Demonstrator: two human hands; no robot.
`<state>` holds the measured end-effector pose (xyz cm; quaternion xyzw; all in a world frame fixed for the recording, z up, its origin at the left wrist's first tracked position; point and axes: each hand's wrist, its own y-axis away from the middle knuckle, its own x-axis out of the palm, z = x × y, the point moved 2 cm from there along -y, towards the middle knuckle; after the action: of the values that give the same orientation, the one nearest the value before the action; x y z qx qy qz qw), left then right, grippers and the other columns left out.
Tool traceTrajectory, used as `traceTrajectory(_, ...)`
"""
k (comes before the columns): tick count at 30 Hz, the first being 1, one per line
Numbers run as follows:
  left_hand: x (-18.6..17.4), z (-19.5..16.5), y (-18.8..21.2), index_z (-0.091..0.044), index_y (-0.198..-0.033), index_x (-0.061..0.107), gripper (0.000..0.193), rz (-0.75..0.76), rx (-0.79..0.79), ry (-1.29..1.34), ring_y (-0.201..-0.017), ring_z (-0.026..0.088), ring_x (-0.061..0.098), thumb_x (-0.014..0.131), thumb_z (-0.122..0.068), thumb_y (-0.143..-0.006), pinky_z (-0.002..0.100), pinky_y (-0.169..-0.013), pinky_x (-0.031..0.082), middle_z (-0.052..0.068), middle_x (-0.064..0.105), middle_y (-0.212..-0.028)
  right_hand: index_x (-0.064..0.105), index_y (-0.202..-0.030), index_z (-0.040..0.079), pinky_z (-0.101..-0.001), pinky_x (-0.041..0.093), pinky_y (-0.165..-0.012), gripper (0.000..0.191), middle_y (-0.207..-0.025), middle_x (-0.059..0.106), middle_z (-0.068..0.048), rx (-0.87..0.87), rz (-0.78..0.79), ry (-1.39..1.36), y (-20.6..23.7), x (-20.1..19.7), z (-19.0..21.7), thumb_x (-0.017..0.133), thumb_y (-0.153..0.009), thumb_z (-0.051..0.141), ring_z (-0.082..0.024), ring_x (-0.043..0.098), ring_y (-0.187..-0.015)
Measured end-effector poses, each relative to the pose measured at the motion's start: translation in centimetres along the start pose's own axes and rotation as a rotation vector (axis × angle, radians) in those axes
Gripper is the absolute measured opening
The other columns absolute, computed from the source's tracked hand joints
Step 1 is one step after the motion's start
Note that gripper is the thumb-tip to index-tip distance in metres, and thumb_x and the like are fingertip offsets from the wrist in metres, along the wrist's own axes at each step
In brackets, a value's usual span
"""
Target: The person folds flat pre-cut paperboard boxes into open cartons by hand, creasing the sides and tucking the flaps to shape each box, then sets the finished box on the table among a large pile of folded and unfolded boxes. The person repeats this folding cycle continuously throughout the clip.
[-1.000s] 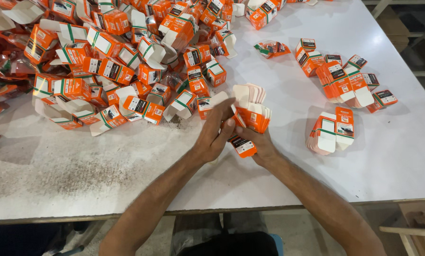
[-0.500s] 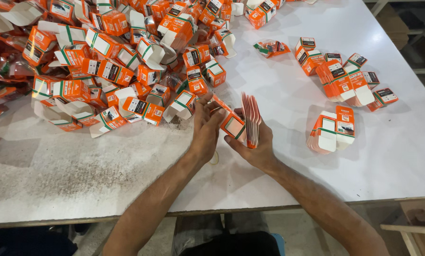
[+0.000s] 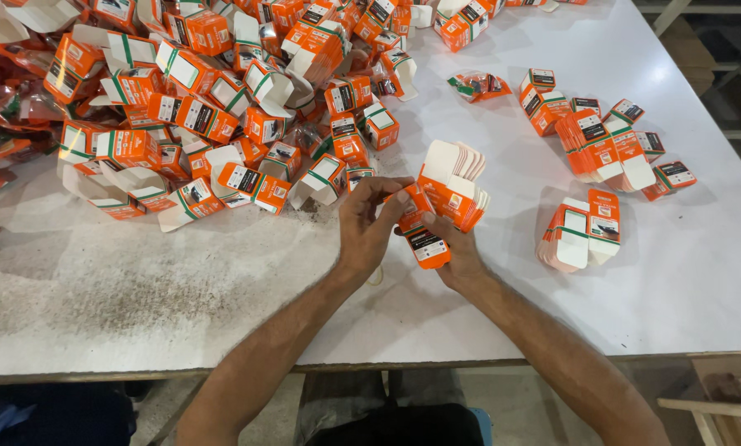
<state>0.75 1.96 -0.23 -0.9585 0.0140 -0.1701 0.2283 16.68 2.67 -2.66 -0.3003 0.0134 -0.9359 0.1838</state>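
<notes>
My right hand holds a fanned stack of flat orange-and-white cartons over the white table. My left hand pinches one flat orange carton at the front of that stack, with its lower end sticking out below my fingers. Both hands meet near the middle of the table, close to its front edge. A big heap of opened orange-and-white boxes lies just beyond my left hand.
Two piles of flat cartons lie to the right: a small one and a larger one farther back. A loose orange wrapper sits behind the hands. The table's front edge runs across below my forearms.
The stack turned edge-on half a second ago and now faces up again, fanned. My left hand has pulled one carton forward from it. Both hands stayed in about the same place.
</notes>
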Motion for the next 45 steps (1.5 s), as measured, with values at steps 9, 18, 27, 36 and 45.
traceTrajectory(9, 0.6, -1.4, 0.8, 0.0, -0.112, 0.063, 0.018, 0.097, 0.284, -0.387, -0.127, 0.019, 0.059, 0.065, -0.017, -0.105, 0.035, -0.106, 0.05, 0.017, 0.06, -0.137, 0.056, -0.132, 0.005, -0.0401, 0.056, -0.093, 0.046, -0.121, 0.067, -0.007, -0.154, -0.095, 0.133, 0.3, 1.2, 1.3, 0.076, -0.092, 0.017, -0.019, 0.067, -0.111)
traceTrajectory(18, -2.4, -6.4, -1.7, 0.007, -0.125, 0.052, 0.041, -0.306, 0.622, -0.886, -0.133, 0.043, 0.036, 0.065, 0.01, -0.086, 0.05, -0.105, 0.039, 0.03, 0.037, -0.142, 0.058, -0.138, -0.001, -0.0418, 0.049, -0.116, 0.046, -0.134, 0.064, -0.011, -0.301, -0.025, 0.606, 0.4, 1.5, 2.1, 0.073, -0.1, 0.022, -0.023, 0.061, -0.129)
traceTrajectory(27, -0.6, -2.4, -1.0, -0.008, -0.1, 0.061, 0.019, 0.271, 0.32, -0.75, -0.108, 0.026, 0.059, 0.075, 0.001, -0.093, 0.043, -0.094, 0.049, 0.007, 0.067, -0.111, 0.052, -0.138, 0.001, -0.0502, 0.05, -0.094, 0.051, -0.127, 0.063, -0.016, 0.087, 0.212, 0.035, -0.1, -0.6, -0.3, 0.073, -0.097, 0.022, -0.03, 0.061, -0.116)
traceTrajectory(36, -0.3, -2.1, 0.1, -0.001, -0.149, 0.039, 0.039, 0.296, 0.021, -0.291, -0.104, 0.018, 0.057, 0.048, -0.012, -0.112, 0.034, -0.095, 0.049, 0.012, 0.061, -0.114, 0.051, -0.139, 0.005, -0.0431, 0.055, -0.103, 0.058, -0.128, 0.065, -0.009, 0.07, 0.067, -0.007, -0.2, 0.8, 1.0, 0.075, -0.088, 0.019, -0.022, 0.065, -0.119)
traceTrajectory(45, -1.8, 1.5, 0.0, 0.006, -0.096, 0.063, 0.034, 0.107, -0.066, -0.3, -0.089, 0.019, 0.047, 0.056, -0.02, -0.118, 0.033, -0.078, 0.044, 0.015, 0.054, -0.096, 0.059, -0.13, -0.001, -0.0347, 0.06, -0.087, 0.044, -0.119, 0.071, -0.01, -0.209, -0.071, 0.486, 0.9, 2.9, 2.2, 0.078, -0.09, 0.007, -0.017, 0.07, -0.106)
